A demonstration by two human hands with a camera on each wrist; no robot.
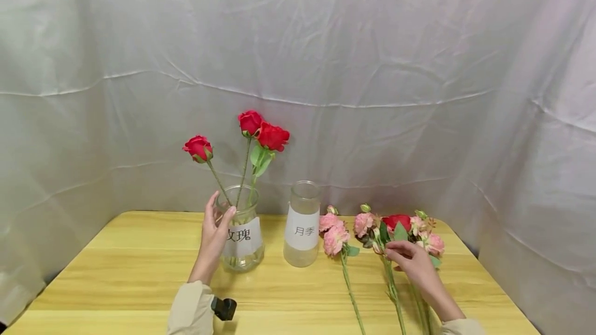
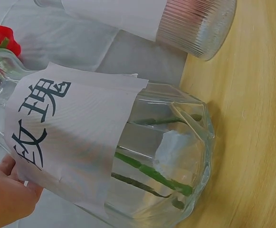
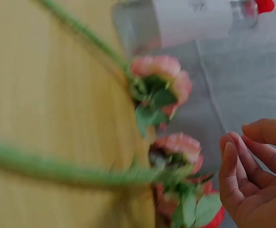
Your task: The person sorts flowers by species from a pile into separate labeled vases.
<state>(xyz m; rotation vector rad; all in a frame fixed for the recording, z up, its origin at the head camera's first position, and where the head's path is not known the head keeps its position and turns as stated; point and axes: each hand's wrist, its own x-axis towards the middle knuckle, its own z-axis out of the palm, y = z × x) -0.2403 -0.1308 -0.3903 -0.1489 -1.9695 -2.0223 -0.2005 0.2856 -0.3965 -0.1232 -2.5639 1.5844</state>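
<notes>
My left hand [image 1: 214, 234] holds the neck of a wide glass vase [image 1: 246, 264] from its left side. The vase bears a white paper label with black characters. Three red roses [image 1: 197, 148] stand in it, and their stem ends show through the glass [image 2: 176, 185] in the left wrist view. Over the flowers lying on the right of the table is my right hand [image 1: 414, 262], its fingers loosely bent. No stem shows between thumb and fingers in the right wrist view. Closest to it are a red flower [image 1: 396, 223] and pink flowers [image 1: 363, 224] with green stems.
A narrower glass vase [image 1: 301, 257] with a white label stands right of the first one. Beside it lies a pink flower spray [image 1: 336, 238], its stem [image 1: 351, 288] pointing towards me. Grey cloth [image 1: 372, 66] hangs behind the wooden table [image 1: 116, 273].
</notes>
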